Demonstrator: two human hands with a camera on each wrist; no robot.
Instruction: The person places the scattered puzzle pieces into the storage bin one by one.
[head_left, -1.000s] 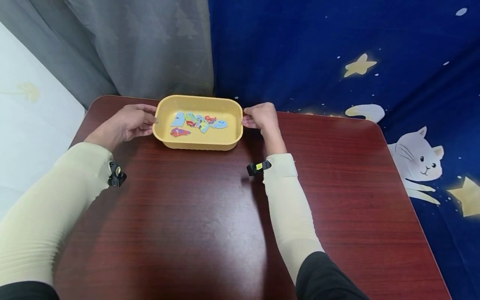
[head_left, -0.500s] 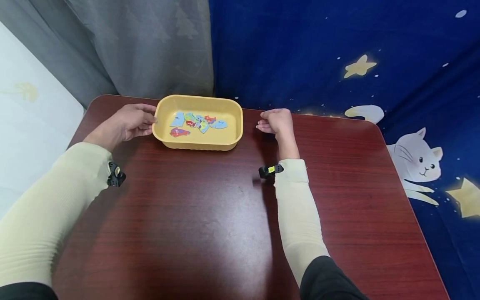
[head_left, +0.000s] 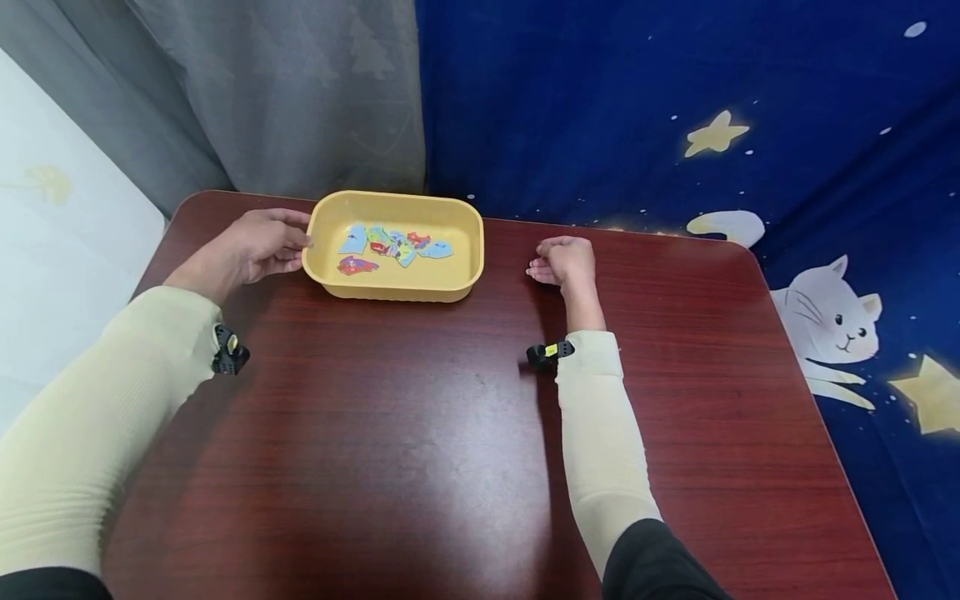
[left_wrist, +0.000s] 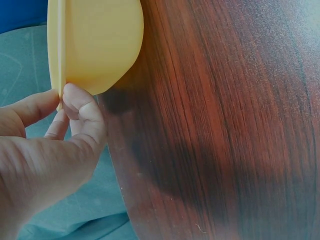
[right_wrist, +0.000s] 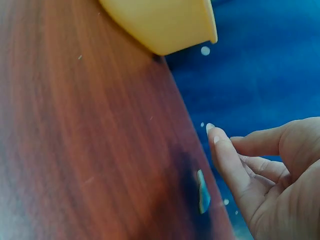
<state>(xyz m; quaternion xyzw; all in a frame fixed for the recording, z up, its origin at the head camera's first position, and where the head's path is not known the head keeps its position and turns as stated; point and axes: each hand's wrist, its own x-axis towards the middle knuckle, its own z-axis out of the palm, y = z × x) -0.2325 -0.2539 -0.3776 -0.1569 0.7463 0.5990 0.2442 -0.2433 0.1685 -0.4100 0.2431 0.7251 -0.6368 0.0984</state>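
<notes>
A yellow plastic basin stands at the table's back edge, left of the middle. Several colourful cut-out pieces, like flat jigsaw pieces, lie on its floor. My left hand pinches the basin's left rim; in the left wrist view the rim runs between thumb and fingers. Off to the right of the basin, my right hand hovers low over the table, loosely bent and holding nothing. Below that hand, the right wrist view has a small bluish sliver with a pale edge; its kind is unclear.
The dark red wood-grain table reaches back to a grey curtain and a blue starry cloth. A black camera is strapped at each wrist. At the left is a white surface.
My right hand has let go of the basin's right rim and moved right and slightly towards me. The left hand stays on the left rim, and the basin has hardly moved.
</notes>
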